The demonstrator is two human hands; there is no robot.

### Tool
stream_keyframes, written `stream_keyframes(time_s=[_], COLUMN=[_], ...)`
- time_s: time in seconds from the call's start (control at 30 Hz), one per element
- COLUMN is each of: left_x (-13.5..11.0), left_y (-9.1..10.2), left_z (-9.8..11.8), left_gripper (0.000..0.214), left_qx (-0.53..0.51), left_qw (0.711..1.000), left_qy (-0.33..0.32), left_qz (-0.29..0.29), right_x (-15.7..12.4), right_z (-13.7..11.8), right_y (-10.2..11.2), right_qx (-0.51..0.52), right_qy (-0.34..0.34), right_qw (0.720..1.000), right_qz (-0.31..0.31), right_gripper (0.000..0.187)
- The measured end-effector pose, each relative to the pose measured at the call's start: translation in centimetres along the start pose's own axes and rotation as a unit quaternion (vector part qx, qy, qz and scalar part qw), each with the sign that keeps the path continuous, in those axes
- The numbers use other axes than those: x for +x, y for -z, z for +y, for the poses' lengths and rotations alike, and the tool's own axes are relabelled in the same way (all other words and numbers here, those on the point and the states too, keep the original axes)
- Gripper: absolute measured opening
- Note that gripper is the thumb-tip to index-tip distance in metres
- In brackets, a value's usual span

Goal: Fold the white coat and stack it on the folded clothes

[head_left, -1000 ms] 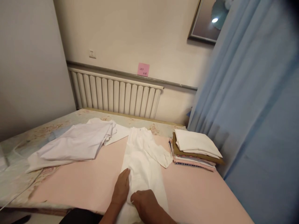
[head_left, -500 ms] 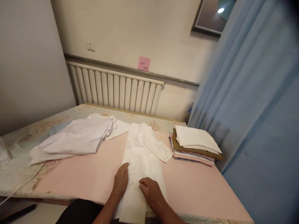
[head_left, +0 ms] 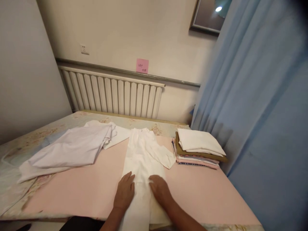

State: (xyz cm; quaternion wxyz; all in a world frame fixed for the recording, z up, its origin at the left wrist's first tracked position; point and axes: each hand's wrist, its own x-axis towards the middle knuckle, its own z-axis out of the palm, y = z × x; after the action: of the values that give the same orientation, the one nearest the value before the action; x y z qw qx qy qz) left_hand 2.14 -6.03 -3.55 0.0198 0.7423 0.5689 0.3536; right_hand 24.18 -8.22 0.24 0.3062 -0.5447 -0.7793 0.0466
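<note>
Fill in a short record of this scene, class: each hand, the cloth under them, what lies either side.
left hand: flat, palm down, on the left edge of the long white folded garment
right hand: flat on the same garment, beside it
surface: pale pink sheet
left side: loose heap of white cloth
right side: neat stack of folded cloths, white on top
behind: white ribbed radiator, pink sticky note above

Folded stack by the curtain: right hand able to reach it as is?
Probably yes. The right hand lies flat and empty on the white garment, and only bare pink cover lies between it and the folded stack.
</note>
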Motion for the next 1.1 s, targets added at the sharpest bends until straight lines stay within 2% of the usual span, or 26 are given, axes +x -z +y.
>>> stream_keyframes(time_s=[0.07,0.2,0.37,0.67,0.8,0.9,1.0,1.1], left_x=[0.0,0.0,-0.2,-1.0,-0.9,-0.8,-0.8,-0.8], left_y=[-0.1,-0.3,-0.7,-1.2,-0.8,-0.6,-0.7,-0.8], left_z=[0.1,0.0,-0.3,-0.8,-0.4,-0.1,-0.1,-0.3], left_gripper=[0.036,0.035,0.034,0.033,0.032,0.032,0.032,0.033], left_qx=[0.002,0.007,0.019,0.045,0.042,0.042,0.043,0.04], left_qw=[1.0,1.0,0.999,0.996,0.997,0.998,0.998,0.998], left_qy=[-0.003,-0.004,-0.014,-0.032,-0.032,-0.015,-0.012,-0.014], left_qz=[0.009,0.018,0.036,0.066,0.058,0.043,0.039,0.045], right_x=[2.4,6.7,10.5,15.8,16.7,17.2,17.9,18.4], right_z=[2.2,6.6,10.1,13.5,13.8,13.1,10.8,6.4], right_y=[1.7,3.7,2.7,1.6,1.3,1.9,3.4,5.2], right_qx=[-0.035,-0.078,-0.122,-0.161,-0.163,-0.153,-0.134,-0.106], right_qy=[-0.076,-0.128,-0.156,-0.225,-0.28,-0.295,-0.258,-0.163], right_qw=[0.996,0.987,0.98,0.96,0.945,0.941,0.956,0.981], right_qz=[0.034,0.049,0.024,-0.034,-0.052,-0.058,-0.045,-0.012], right_gripper=[0.028,0.028,0.028,0.033,0.031,0.03,0.026,0.025])
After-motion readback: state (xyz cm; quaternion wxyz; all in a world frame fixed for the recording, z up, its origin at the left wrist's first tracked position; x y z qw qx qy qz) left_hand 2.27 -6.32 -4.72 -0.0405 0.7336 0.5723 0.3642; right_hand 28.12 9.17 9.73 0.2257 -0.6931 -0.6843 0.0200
